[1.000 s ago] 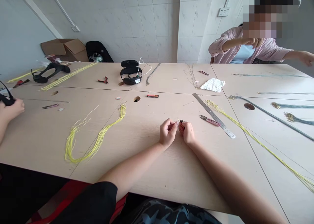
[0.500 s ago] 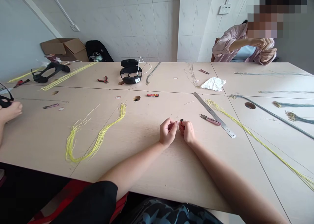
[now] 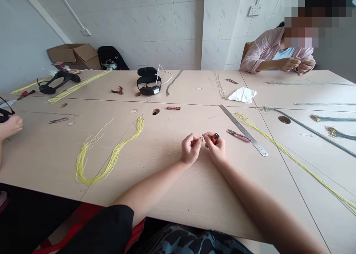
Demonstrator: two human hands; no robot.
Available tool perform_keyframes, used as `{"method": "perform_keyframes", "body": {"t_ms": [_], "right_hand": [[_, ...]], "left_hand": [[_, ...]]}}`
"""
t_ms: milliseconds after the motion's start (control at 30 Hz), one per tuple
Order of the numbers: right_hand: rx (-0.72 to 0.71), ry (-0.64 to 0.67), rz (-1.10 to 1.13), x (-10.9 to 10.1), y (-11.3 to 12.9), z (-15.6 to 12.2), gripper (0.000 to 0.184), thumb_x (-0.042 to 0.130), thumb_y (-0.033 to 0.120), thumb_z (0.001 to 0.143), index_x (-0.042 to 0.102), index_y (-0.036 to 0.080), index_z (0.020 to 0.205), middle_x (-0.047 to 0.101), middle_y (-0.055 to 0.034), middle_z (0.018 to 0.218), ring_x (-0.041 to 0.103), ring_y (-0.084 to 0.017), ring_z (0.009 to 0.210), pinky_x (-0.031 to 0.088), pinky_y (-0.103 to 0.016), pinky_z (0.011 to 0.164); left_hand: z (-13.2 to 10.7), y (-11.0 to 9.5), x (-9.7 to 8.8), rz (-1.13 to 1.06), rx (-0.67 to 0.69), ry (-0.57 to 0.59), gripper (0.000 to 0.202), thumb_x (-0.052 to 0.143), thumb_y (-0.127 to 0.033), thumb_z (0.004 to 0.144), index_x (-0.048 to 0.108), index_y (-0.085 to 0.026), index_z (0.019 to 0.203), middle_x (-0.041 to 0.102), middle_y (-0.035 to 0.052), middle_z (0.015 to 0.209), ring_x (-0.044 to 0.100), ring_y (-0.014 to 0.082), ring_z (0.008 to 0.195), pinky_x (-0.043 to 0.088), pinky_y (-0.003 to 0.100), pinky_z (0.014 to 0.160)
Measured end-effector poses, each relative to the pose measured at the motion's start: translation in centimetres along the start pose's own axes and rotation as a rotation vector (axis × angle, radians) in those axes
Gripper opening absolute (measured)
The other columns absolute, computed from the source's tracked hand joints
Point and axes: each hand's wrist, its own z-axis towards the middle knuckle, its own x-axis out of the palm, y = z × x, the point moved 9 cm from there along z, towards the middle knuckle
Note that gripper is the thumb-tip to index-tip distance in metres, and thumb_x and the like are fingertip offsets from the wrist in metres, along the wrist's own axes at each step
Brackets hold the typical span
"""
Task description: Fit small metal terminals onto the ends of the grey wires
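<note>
My left hand is closed in a pinch, thumb against forefinger. My right hand is closed beside it, the fingertips of both almost meeting above the table. A tiny yellowish bit shows between the fingertips; too small to make out. In my right hand lies a red-and-black battery, its dark end pointing up and away. To the right of my hands are thread snips with pink handles and a steel ruler. A bundle of yellow cords curves on the table at left.
Another battery lies farther back near a cable hole. More yellow cords and grey-green cords run along the right. A headset, red pliers and crumpled tissue sit behind. A co-worker sits across.
The battery has swung in my right hand, away from the left fingertips, and its body now shows. My left hand has stayed put. The co-worker's hands across the table have come down.
</note>
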Motion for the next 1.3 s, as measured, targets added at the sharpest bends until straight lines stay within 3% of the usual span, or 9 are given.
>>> {"method": "perform_keyframes", "body": {"t_ms": [367,533,633,733,867,933,1033,1133,1300], "right_hand": [[-0.049,0.021,-0.068,0.4,0.6,-0.1,0.037,0.061,0.054,0.074,0.061,0.017,0.072,0.050,0.0018,0.059,0.040,-0.010,0.053,0.035,-0.026,0.053],[-0.047,-0.073,-0.153,-0.7,0.0,0.4,0.033,0.052,0.051,0.080,0.055,0.018,0.083,0.040,0.0056,0.056,0.035,-0.010,0.051,0.033,-0.025,0.051],[-0.093,-0.107,-0.341,-1.5,0.0,1.0,0.031,0.055,0.041,0.079,0.047,0.020,0.100,0.043,0.0063,0.063,0.040,-0.012,0.054,0.036,-0.026,0.055],[-0.207,-0.067,-0.567,-1.3,0.3,1.3,0.026,0.050,0.036,0.083,0.043,0.020,0.102,0.052,-0.0029,0.084,0.051,-0.017,0.073,0.042,-0.031,0.067],[-0.365,0.010,-0.873,-0.5,0.1,1.2,0.021,0.033,0.027,0.093,0.051,0.018,0.097,0.051,-0.0101,0.096,0.051,-0.019,0.078,0.042,-0.033,0.071],[-0.432,0.045,-1.025,0.0,0.0,1.0,0.023,0.034,0.021,0.093,0.057,0.018,0.093,0.051,-0.0103,0.093,0.048,-0.020,0.076,0.040,-0.032,0.070],[-0.553,0.025,-1.179,0.4,1.0,0.4,0.023,0.041,0.017,0.091,0.064,0.018,0.090,0.056,-0.0131,0.095,0.048,-0.024,0.089,0.037,-0.037,0.078],[-0.652,-0.029,-1.140,0.2,2.9,-0.2,0.023,0.048,0.022,0.092,0.070,0.023,0.097,0.059,-0.0107,0.092,0.047,-0.025,0.095,0.032,-0.041,0.083],[-0.737,-0.014,-0.933,-0.2,4.8,-0.9,0.022,0.053,0.035,0.093,0.075,0.034,0.092,0.051,-0.0041,0.073,0.045,-0.019,0.078,0.029,-0.038,0.080]], "left_hand": [[0.0,0.3,-0.3,0.013,-0.031,-0.026,0.040,0.064,-0.047,0.079,0.044,-0.019,0.059,0.036,-0.0056,0.051,0.031,0.0076,0.049,0.025,0.023,0.048],[0.1,0.5,-0.2,-0.014,-0.060,-0.013,0.043,0.064,-0.049,0.079,0.040,-0.019,0.059,0.033,-0.0062,0.051,0.029,0.0074,0.048,0.024,0.023,0.048],[0.2,0.3,-0.3,-0.016,-0.054,-0.024,0.043,0.064,-0.047,0.079,0.039,-0.019,0.058,0.033,-0.0063,0.050,0.029,0.0073,0.049,0.024,0.023,0.048],[0.3,0.1,-0.4,-0.025,-0.052,-0.043,0.042,0.064,-0.046,0.079,0.040,-0.019,0.057,0.033,-0.0063,0.051,0.029,0.0073,0.049,0.025,0.023,0.048],[0.3,0.3,-0.7,-0.050,-0.093,-0.076,0.045,0.067,-0.048,0.075,0.039,-0.019,0.055,0.032,-0.0066,0.050,0.028,0.0070,0.048,0.025,0.023,0.046],[0.3,0.6,-0.8,-0.071,-0.131,-0.091,0.046,0.068,-0.049,0.073,0.039,-0.019,0.054,0.031,-0.0068,0.049,0.027,0.0068,0.048,0.024,0.023,0.046],[0.2,1.3,-1.1,-0.104,-0.201,-0.116,0.046,0.069,-0.047,0.072,0.038,-0.019,0.053,0.029,-0.0072,0.049,0.025,0.0063,0.047,0.023,0.022,0.045],[0.1,2.0,-1.1,-0.134,-0.260,-0.132,0.044,0.070,-0.044,0.070,0.038,-0.019,0.052,0.028,-0.0077,0.047,0.022,0.0059,0.046,0.021,0.022,0.044],[0.0,2.8,-1.0,-0.165,-0.296,-0.144,0.039,0.069,-0.040,0.066,0.040,-0.019,0.050,0.028,-0.0080,0.044,0.022,0.0059,0.045,0.021,0.023,0.044]]}}
